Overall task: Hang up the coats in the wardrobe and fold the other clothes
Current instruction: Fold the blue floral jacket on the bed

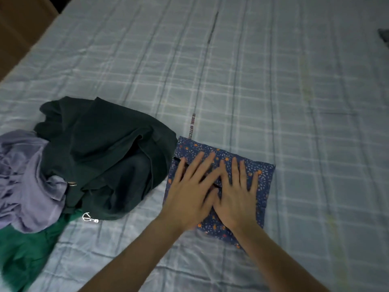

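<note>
Both palms lie flat, fingers spread, gripping nothing: the left hand (189,190) and the right hand (237,197) press side by side, thumbs nearly touching, on the folded floral garment (263,171). It sits as a neat, roughly square packet on the bed (273,91), just right of the unfolded pile, its near-left edge close against the dark green garment (101,157).

As a judgement, the risk is in lifting off: thin printed cloth springs back, so the top flap (its edge shows under the left fingers) could pop open if the hands leave unevenly, and sliding the packet might drag it into the neighbouring heap.

The floral fabric looks light and woven, navy with pale flecks and orange dots. The dark green piece is heavier, slumped in soft folds, with a metal zip pull (89,217) at its near edge. A crinkled lilac garment (27,186) and a bright green cloth (23,256) lie beyond it; the bedcover is quilted, pale checked.
</note>
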Demonstrator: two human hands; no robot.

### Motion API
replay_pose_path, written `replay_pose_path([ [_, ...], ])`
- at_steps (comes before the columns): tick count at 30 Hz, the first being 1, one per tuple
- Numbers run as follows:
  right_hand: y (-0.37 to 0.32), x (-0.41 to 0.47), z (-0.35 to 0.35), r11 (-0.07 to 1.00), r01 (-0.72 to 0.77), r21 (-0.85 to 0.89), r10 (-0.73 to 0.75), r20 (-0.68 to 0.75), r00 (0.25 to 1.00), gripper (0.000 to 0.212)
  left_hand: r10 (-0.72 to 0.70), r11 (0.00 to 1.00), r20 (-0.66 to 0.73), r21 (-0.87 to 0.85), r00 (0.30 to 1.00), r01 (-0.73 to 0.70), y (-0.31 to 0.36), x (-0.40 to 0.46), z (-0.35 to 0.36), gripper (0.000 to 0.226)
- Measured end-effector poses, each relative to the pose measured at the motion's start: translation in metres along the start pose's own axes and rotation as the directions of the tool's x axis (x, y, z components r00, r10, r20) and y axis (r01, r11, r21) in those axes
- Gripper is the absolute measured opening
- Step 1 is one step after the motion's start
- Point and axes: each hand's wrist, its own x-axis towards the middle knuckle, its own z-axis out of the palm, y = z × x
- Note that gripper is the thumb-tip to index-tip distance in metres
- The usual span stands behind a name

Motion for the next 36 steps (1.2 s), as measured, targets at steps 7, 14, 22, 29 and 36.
replay_pose_path([
  [7, 0.038, -0.022, 0.004, 0.996, 0.089, 0.027, -0.087, -0.059, 0.994, 0.061, -0.128, 0.992, 0.255, 0.028, 0.958, 0.125, -0.037, -0.036, 0.05, 0.057],
  [14, 0.05, -0.017, 0.002, 0.986, 0.099, 0.137, -0.099, -0.002, 0.995, 0.054, -0.094, 0.983, 0.156, 0.171, 0.983, 0.067, -0.027, 0.025, 0.002, 0.027],
  [22, 0.056, 0.04, -0.063, 0.988, 0.151, -0.013, -0.146, 0.176, 0.974, 0.06, 0.009, 0.994, 0.582, 0.082, 0.813, -0.07, -0.067, 0.116, -0.007, 0.064],
  [29, 0.082, 0.09, -0.077, 0.996, 0.077, 0.043, -0.088, 0.578, 0.812, 0.056, -0.077, 0.991, 0.811, 0.124, 0.579, -0.042, -0.06, 0.141, -0.015, 0.075],
  [36, 0.091, 0.082, -0.091, 0.964, 0.265, 0.003, -0.216, 0.59, 0.778, 0.052, -0.08, 0.981, 0.849, 0.16, 0.522, -0.11, -0.025, 0.131, -0.031, 0.067],
])
